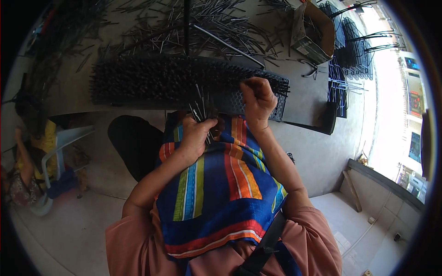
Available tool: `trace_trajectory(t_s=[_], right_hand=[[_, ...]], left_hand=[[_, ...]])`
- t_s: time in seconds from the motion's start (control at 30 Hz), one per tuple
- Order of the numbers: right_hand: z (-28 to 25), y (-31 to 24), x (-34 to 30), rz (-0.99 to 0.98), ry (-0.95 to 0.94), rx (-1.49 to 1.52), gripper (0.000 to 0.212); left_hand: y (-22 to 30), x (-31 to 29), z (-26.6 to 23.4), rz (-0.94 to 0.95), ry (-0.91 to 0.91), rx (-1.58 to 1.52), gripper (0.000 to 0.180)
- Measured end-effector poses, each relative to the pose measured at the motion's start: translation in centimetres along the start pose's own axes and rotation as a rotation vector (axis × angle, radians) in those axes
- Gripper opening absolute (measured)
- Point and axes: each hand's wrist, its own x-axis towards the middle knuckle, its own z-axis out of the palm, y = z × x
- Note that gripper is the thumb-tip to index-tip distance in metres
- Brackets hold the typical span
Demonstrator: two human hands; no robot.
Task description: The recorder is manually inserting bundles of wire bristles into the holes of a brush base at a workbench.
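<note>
My left hand (194,135) is closed around a small bundle of thin dark metal rods (201,110), held in front of my striped apron (216,184). The rods point up and fan slightly at their tips. Over the right part of a long perforated tray (233,100) is my right hand (258,99), its fingers curled and pinched together. Whatever sits between those fingertips is hidden or too small to make out. Dense rows of dark upright rods (138,83) fill the tray's left and back parts. Bare round holes show beside my right hand.
Loose dark rods (202,34) lie heaped on the table behind the tray. An open cardboard box (314,34) stands at the back right, beside hanging wire racks (352,46). A thin metal bar (228,46) slants above the tray. Another person (25,184) sits at far left near a chair (57,156).
</note>
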Motion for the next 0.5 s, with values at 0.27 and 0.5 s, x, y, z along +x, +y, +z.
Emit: trace_trajectory(t_s=[0.27,0.5], right_hand=[[0.1,-0.6,0.8,-0.323,-0.122,-0.338,0.013],[-0.2,-0.4,0.8,-0.441,-0.236,-0.466,0.015]], left_hand=[[0.1,0.1,-0.2,-0.046,-0.036,0.005,0.017],[0.0,0.0,-0.7,-0.036,-0.082,0.027,0.018]])
